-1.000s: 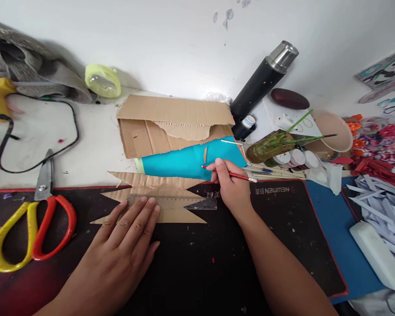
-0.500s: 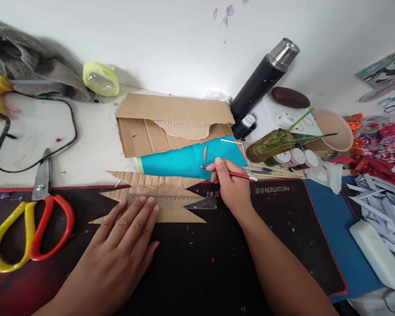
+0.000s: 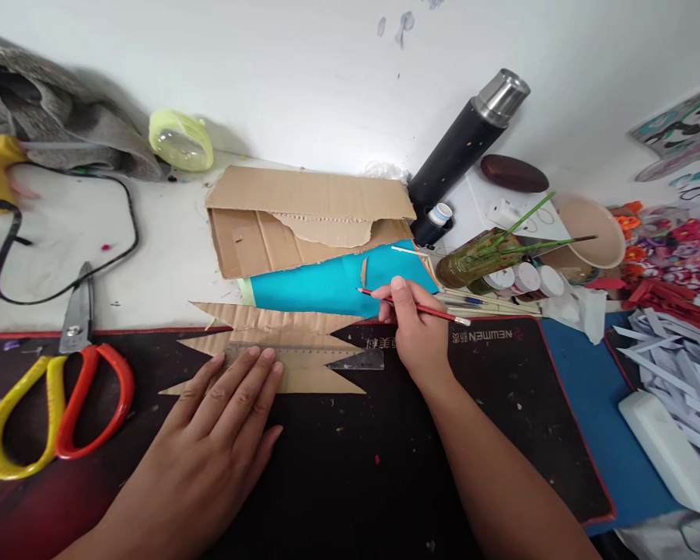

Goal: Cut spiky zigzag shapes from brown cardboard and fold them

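Left of the notched cardboard point(image 3: 312, 381), scissors point(image 3: 77, 342) are lying partly on the dark mat point(image 3: 338, 482). Over the cardboard's left half, the left hand point(image 3: 218, 424) is resting flat on the clear ruler point(image 3: 358, 360), fingers uncurled, gripping nothing. The ruler is lying across the cardboard, its right end overhanging a notch; uneven finger pressure could be letting it pivot. Beyond the cardboard's upper right, the right hand point(image 3: 417, 334) is pinching a red pencil point(image 3: 439, 313), its tip pointing over the blue sheet point(image 3: 309, 286); a careless dip could be leaving a stray mark there.
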`<state>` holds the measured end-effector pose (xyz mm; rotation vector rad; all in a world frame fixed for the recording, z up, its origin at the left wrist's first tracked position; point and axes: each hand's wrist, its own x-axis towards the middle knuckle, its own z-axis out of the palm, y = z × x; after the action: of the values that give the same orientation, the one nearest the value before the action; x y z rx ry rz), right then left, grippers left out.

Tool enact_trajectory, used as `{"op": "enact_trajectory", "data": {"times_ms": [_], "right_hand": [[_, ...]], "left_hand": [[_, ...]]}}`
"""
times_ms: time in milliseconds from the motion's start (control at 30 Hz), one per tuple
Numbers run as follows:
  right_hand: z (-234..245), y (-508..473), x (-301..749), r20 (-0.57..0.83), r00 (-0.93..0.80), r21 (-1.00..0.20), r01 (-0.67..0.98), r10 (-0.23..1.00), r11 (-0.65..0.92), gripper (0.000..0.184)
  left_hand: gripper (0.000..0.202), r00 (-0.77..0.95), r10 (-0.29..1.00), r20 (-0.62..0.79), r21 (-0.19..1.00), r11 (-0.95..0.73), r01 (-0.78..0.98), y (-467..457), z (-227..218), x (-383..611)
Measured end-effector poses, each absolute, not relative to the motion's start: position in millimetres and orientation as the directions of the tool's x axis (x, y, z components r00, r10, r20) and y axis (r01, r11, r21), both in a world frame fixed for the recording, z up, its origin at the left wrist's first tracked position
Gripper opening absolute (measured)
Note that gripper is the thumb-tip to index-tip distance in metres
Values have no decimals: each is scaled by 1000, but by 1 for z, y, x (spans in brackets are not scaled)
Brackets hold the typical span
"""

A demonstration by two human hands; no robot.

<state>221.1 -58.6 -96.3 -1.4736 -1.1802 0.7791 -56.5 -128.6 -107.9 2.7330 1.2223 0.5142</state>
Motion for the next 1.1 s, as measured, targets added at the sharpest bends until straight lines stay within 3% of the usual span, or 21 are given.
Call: {"op": "enact_trajectory", "data": {"times_ms": [567,767,1100], "right_hand": [[-78,-76,208,5,161,-992,124,987,-15,59],[-83,-84,204,-22,-15,-966,258,1000,-17,57],[-87,-84,202,-13,-28,-954,299,1000,-4,57]], "left_hand": [[52,623,727,290,214,-684,698,-127,-107,-56],[52,626,721,296,192,-687,701,-126,-105,-55],[51,630,718,298,171,-689,704,-126,-107,-55]]}}
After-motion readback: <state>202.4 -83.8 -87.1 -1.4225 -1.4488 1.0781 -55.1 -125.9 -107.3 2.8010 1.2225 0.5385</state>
